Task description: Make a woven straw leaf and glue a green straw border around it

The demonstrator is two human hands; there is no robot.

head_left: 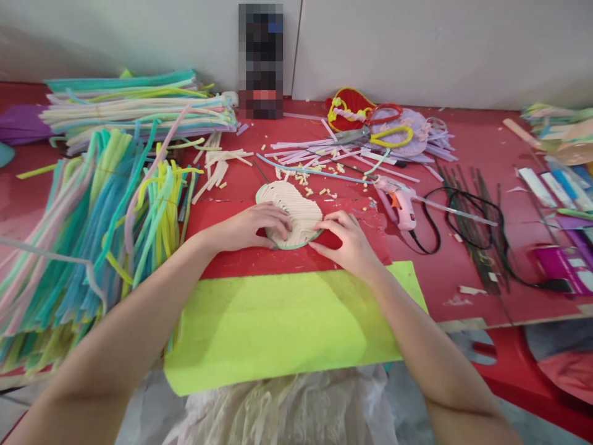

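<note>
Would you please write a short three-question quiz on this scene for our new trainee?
1. True or false: fingers of the left hand rest on the cream piece.
2. Which colour is the body of the glue gun?
A) Black
B) Pink
C) Green
3. Fill in the side: from the person's seat, the large pipe-cleaner pile lies to the ____ of the cream piece.

Key: 1. True. 2. B. 3. Left.
</note>
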